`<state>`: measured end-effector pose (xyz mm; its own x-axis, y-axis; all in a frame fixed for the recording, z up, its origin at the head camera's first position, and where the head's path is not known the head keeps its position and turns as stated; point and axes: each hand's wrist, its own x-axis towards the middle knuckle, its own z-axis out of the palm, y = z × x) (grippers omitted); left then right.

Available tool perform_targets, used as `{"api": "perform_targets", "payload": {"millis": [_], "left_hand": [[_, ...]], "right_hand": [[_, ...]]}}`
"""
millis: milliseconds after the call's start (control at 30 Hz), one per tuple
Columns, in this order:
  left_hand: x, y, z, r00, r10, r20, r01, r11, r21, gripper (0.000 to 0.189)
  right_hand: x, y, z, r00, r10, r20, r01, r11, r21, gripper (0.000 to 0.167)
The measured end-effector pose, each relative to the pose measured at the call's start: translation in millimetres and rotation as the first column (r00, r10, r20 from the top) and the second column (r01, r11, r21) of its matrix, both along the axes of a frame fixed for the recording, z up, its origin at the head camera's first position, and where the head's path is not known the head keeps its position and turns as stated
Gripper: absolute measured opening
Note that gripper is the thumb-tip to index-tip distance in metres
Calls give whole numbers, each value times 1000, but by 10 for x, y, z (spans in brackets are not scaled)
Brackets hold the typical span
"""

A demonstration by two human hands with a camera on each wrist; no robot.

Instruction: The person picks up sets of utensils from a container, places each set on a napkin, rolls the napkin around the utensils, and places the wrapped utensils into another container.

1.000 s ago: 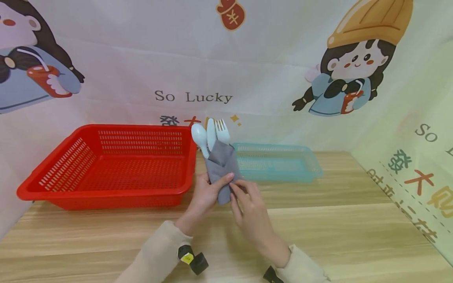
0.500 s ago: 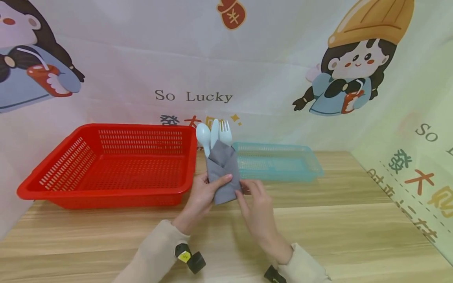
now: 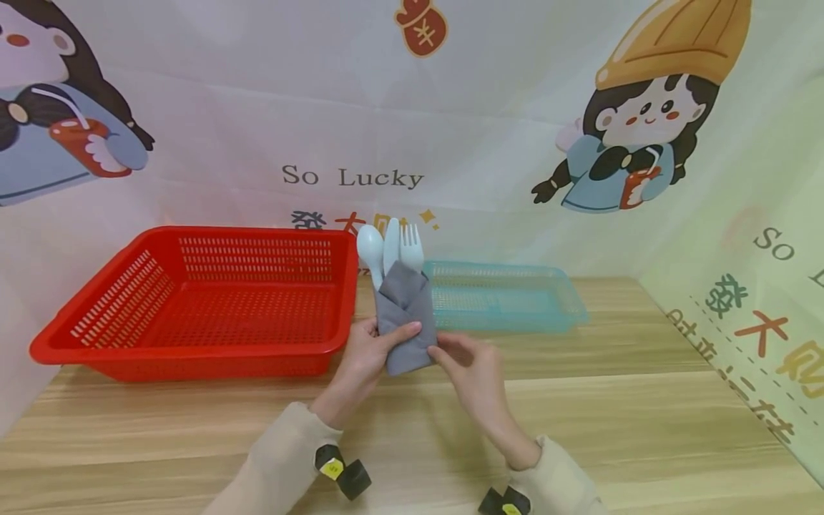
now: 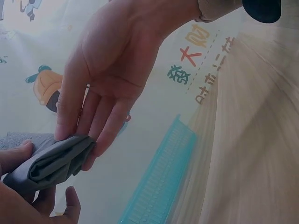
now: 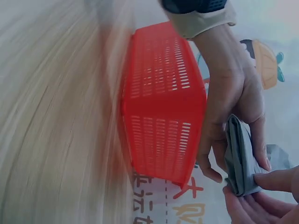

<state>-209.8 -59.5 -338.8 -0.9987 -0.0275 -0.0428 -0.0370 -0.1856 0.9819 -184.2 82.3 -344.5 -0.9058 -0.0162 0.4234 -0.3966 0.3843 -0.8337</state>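
A folded grey cloth napkin (image 3: pixel 400 307) forms a pocket held above the table, tilted slightly. A pale blue spoon (image 3: pixel 370 244), knife (image 3: pixel 390 244) and fork (image 3: pixel 411 249) stick out of its top, side by side; their lower ends are hidden in the cloth. My left hand (image 3: pixel 368 355) grips the napkin from the left, thumb across its front and fingers behind. At the lower right edge, my right hand (image 3: pixel 475 375) pinches the cloth between thumb and fingers. Rolled layers of the napkin (image 4: pixel 56 163) show at its bottom end in the left wrist view.
A red plastic basket (image 3: pixel 193 352) stands at the left on the wooden table (image 3: pixel 611 400). Behind the hands, to the right, lies a shallow light-blue basket (image 3: pixel 573 322). A printed cloth (image 3: pixel 476 143) hangs behind the table.
My right hand has moved from the napkin's lower front to its right edge. The napkin's bottom now looks wider and flatter. The cutlery has shifted slightly right.
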Motion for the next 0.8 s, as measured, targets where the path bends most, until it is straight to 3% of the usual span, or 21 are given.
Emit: {"api": "perform_targets", "payload": {"millis": [133,267,367,500,633,700,800], "left_hand": [[1,-15,7,1000,-1,22,2,1000,-16,36],[-6,-26,7,999,-14,33,15,999,-30,35],[-12,-32,0,999,-37,21,37,998,-43,32],[-20,-51,-5,997,-78,15,79,995,-60,29],[-21,-68,-16,991,-131,16,132,990,-58,29],[-17,-68,-24,986,-165,11,165,985,-54,30],[-5,-65,-23,978,-207,-5,207,977,-56,32]], "right_hand": [[-10,8,26,986,58,156,-43,994,-102,23],[-29,26,37,952,140,271,-94,980,-177,26],[-40,40,40,913,257,318,-187,954,-234,29],[-50,61,37,839,420,346,-313,893,-323,35],[-60,66,19,791,492,363,-356,854,-380,38],[-57,58,13,786,498,365,-356,848,-391,37],[-41,44,15,801,477,363,-343,862,-374,37]]}}
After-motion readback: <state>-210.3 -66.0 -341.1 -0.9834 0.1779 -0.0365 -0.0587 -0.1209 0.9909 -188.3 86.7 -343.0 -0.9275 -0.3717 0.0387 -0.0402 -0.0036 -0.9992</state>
